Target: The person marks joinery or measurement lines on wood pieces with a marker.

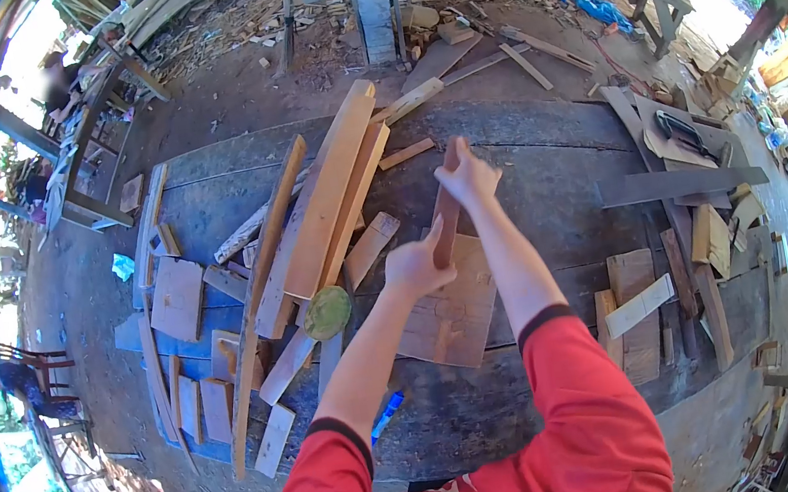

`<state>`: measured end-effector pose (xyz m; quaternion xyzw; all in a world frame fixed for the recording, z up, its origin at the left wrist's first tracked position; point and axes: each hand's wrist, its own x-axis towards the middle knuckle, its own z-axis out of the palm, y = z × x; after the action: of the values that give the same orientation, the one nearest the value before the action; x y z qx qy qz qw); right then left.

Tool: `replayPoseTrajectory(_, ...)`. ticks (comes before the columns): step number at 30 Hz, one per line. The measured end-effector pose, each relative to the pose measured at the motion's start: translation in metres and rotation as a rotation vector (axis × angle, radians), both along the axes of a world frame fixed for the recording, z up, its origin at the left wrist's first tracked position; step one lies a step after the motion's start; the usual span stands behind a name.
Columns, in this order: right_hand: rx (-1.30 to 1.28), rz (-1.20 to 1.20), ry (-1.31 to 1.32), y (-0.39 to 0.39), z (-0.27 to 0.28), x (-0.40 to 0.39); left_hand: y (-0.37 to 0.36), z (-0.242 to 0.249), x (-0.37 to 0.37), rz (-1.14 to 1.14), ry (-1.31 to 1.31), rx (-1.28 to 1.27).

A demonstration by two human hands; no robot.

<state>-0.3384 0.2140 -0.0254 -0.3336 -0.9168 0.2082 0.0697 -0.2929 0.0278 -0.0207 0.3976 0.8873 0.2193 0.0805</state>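
Observation:
A narrow reddish-brown strip of wood [446, 211] is held at a slant above the worktable [547, 196]. My left hand [418, 265] is closed around its lower end, nearer my body. Farther along, my right hand [471, 178] grips the upper part, and the strip's tip sticks out past the fingers. Below them lies a flat square wooden board [459, 322], partly hidden by my left hand and the strip. Left of my left hand, a short wood block [374, 247] rests beside long stacked beams [333, 194].
A round greenish disc [327, 312] lies near the beams. A blue marker [389, 416] is by my left sleeve. Wood offcuts [635, 299] and a black-handled tool [683, 132] lie on the right. A person [59, 86] is at the far left.

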Motion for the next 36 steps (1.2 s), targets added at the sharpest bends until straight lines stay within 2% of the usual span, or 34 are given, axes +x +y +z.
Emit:
replayPoseTrajectory(2,0.025,-0.027,-0.035,0.014,0.012,-0.011,0.016,0.021,-0.008,0.006,-0.019,-0.061)
replayPoseTrajectory(6,0.057,0.015,0.102,0.005,0.037,0.017,0.005,0.04,0.021,0.011,-0.014,-0.051)
replayPoseTrajectory(10,0.003,0.002,0.204,-0.049,0.03,0.099,-0.054,0.03,0.094,-0.043,0.091,0.021)
replayPoseTrajectory(12,-0.022,-0.008,0.221,-0.088,0.022,0.151,-0.093,0.031,0.143,-0.063,0.032,0.099)
replayPoseTrajectory(17,-0.038,-0.015,0.145,-0.187,0.005,0.261,-0.188,0.027,0.241,-0.114,-0.094,-0.004)
replayPoseTrajectory(19,-0.066,-0.005,0.107,-0.212,0.004,0.281,-0.214,0.021,0.263,-0.103,-0.177,-0.129)
replayPoseTrajectory(21,-0.115,0.013,0.025,-0.225,0.013,0.288,-0.227,0.018,0.27,-0.108,-0.167,-0.131)
replayPoseTrajectory(25,-0.101,0.016,0.095,-0.213,0.007,0.27,-0.215,0.013,0.251,-0.112,-0.142,-0.113)
replayPoseTrajectory(28,-0.058,0.006,0.096,-0.175,0.006,0.232,-0.176,0.009,0.214,-0.097,-0.122,-0.106)
replayPoseTrajectory(33,-0.033,-0.03,0.163,-0.069,-0.009,0.119,-0.07,0.006,0.101,-0.097,-0.082,-0.066)
replayPoseTrajectory(36,-0.01,-0.032,0.102,0.003,-0.014,0.035,0.0,0.001,0.025,-0.053,-0.066,-0.036)
